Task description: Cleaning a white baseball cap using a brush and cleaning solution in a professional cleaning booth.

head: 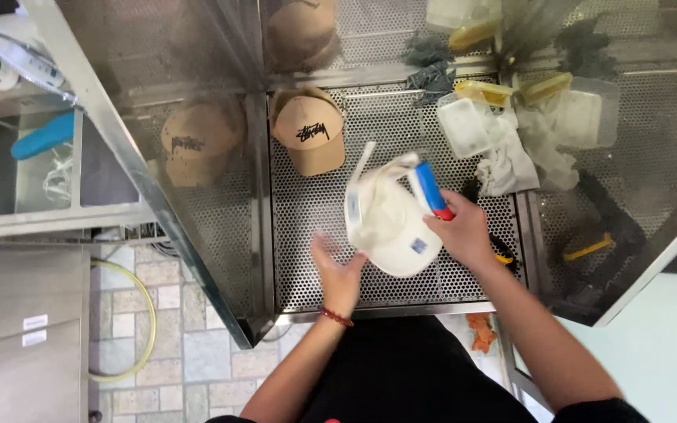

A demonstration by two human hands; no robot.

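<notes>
Below, the perforated metal tray (307, 211) has steel walls left and right, with bare room in front of the tan cap (308, 129). Mid-tray, the white cap (389, 223) points its brim up-left. The right hand (460, 235) is clenched around a blue brush (431, 190), angled up-left. The left hand (338, 274), blurred, spreads loosely, touching the cap's edge.

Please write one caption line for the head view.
Right hand presses a blue brush on a white cap; left hand supports it.
</notes>
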